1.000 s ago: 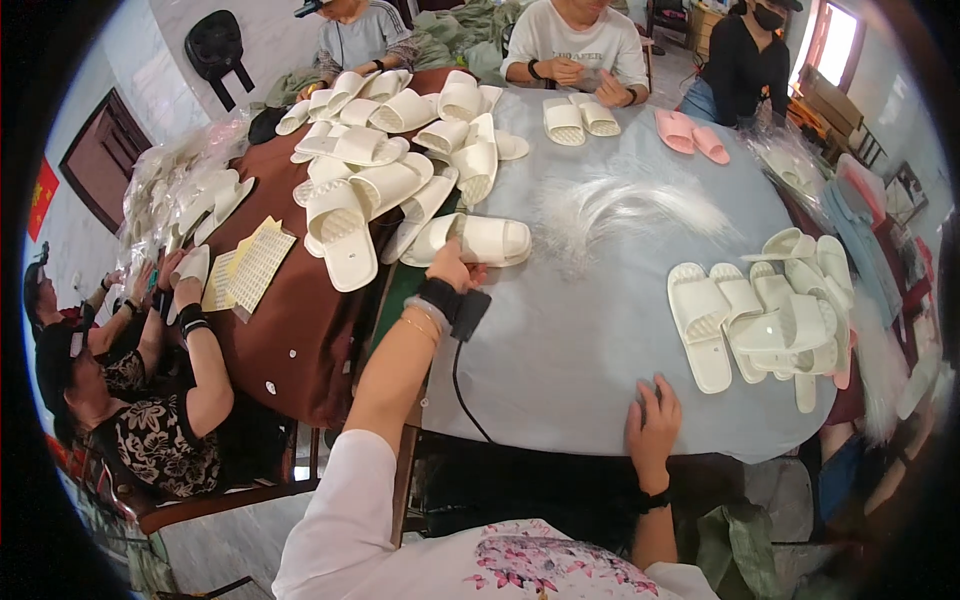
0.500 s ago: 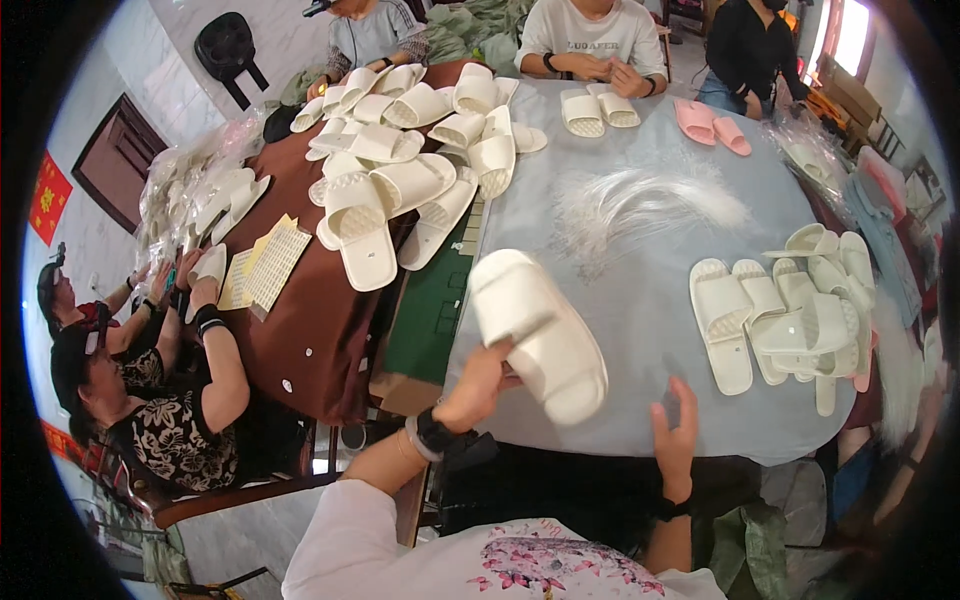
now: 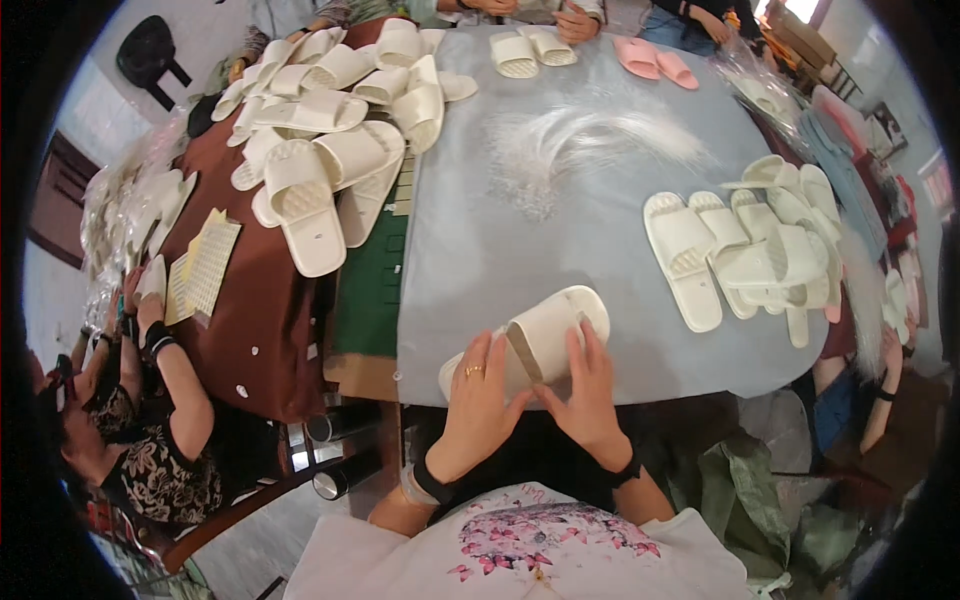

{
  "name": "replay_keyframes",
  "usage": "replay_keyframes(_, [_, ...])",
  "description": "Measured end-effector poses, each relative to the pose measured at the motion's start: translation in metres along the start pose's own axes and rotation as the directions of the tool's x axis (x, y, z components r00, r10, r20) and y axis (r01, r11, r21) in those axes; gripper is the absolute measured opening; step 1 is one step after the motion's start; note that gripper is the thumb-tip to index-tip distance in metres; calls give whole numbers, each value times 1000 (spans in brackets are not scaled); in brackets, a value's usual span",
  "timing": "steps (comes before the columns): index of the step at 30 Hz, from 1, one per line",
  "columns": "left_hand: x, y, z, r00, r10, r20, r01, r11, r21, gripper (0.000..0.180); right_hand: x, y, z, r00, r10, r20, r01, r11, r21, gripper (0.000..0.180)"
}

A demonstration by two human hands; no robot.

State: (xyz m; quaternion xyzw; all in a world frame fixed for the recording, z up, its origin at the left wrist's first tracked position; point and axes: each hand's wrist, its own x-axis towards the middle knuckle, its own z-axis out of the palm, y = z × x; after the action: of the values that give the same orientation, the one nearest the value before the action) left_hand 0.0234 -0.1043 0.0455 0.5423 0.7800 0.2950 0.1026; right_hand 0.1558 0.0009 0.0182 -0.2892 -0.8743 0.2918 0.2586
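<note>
A pair of cream slippers (image 3: 545,335), stacked together, rests near the front edge of the grey-blue table (image 3: 520,235). My left hand (image 3: 478,400), with a ring on one finger, grips the heel end. My right hand (image 3: 590,385) holds the side and strap. Both hands press the pair close to my body. A tuft of thin white plastic ties (image 3: 590,140) lies in the table's middle, beyond the slippers.
A heap of cream slippers (image 3: 320,130) covers the brown cloth at the far left. More cream slippers (image 3: 750,250) lie at the right, pink ones (image 3: 655,60) at the back. Yellow label sheets (image 3: 200,265) lie left. People sit around; one person's arm (image 3: 165,370) reaches in at left.
My left hand brought the slippers from the far pile down to the table's near edge. My right hand rose from the edge and took hold of them too.
</note>
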Motion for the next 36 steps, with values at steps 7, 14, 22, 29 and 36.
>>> replay_keyframes(7, [1, -13, 8, 1000, 11, -18, -9, 994, 111, 95, 11, 7, -7, 997, 72, -21, -73, 997, -29, 73])
replay_keyframes(14, [17, -43, -27, 961, 136, 241, -225, 890, 397, 74, 12, 83, -63, 956, 215, -201, -251, 952, -175, 67])
replay_keyframes(22, [20, -55, 2, 980, -195, 29, 195, 981, 19, 65, 12, 71, -71, 991, 97, 92, -91, 994, -67, 64])
replay_keyframes(29, [5, 2, 35, 994, -100, 52, 95, 991, 97, 107, 29, 27, -28, 976, 101, 195, -40, 955, -296, 61])
replay_keyframes(36, [0, -16, 31, 997, -68, -46, 76, 975, 207, 106, 95, 51, -73, 822, -55, 567, -123, 955, 271, 37])
